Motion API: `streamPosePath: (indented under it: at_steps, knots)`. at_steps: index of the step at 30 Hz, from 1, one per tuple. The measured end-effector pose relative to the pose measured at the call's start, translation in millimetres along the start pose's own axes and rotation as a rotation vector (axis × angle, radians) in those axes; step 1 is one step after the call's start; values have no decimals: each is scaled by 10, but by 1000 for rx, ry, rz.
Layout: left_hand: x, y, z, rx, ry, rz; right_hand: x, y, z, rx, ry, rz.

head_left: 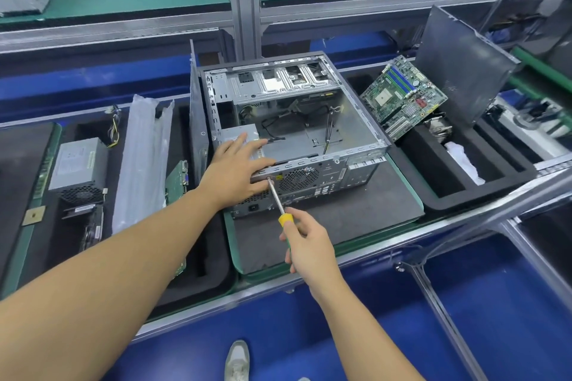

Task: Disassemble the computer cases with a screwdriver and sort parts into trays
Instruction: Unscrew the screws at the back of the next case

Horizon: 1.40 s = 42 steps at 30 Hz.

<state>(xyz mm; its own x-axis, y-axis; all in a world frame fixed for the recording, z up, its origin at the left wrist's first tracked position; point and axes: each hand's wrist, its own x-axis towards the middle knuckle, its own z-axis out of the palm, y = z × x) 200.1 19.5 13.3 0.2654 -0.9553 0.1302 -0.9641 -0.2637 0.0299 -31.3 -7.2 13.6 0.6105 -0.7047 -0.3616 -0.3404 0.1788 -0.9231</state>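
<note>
We press on the computer case (356,120) and put the screwdriver (276,197) to its back.

The open case lies on a dark mat (340,219) in the middle. Our left hand (238,170) lies flat on its near corner, fingers straight and a little spread. Our right hand (306,244) is curled round the yellow and green handle, and the tip touches the back wall by our left thumb. A green board (402,96) leans in the right tray (448,195). A gray power box (79,164) sits in the left tray (213,244).
</note>
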Motion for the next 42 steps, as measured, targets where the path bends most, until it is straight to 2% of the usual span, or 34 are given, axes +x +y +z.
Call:
streamPosePath:
  at_steps: [3, 8, 10, 12, 13, 16, 17, 23, 28, 32, 36, 38, 40, 42]
  knots:
    - [5, -2, -15, 13, -18, -5, -36, -64, 0, -104, 50, 1]
    - [-12, 23, -40, 35, -47, 1, -31, -250, 118, -536, 135, -79]
    - [-10, 33, -50, 38, -60, 2, -36, -276, 118, -566, 140, -83]
    - [-16, 44, -61, 34, -64, 4, -60, -254, 112, -503, 116, -68]
    - [-20, 47, -68, 34, -69, 8, -64, -240, 116, -398, 103, -30]
    - [-26, 42, -92, 38, -99, 18, -46, -215, 112, 116, -8, 169]
    - [-24, 38, -99, 36, -107, 19, -29, -206, 85, 221, -60, 199]
    - [-22, 38, -124, 8, -119, 9, 38, -148, -59, 320, -204, 200]
    - [-18, 24, -129, 0, -129, 12, 47, -138, -114, 753, -464, 403]
    - [-15, 22, -130, -3, -122, 16, 14, -11, -157, 826, -470, 368]
    - [-14, 23, -112, 11, -115, 24, -36, 110, -86, 643, -456, 358]
    - [-15, 28, -98, 19, -112, 23, -35, 137, -49, 650, -448, 341]
    - [-15, 33, -90, 24, -110, 22, -35, 123, -37, 627, -374, 317]
    - [-13, 42, -77, 23, -100, 17, -37, 89, -35, 457, -248, 263]
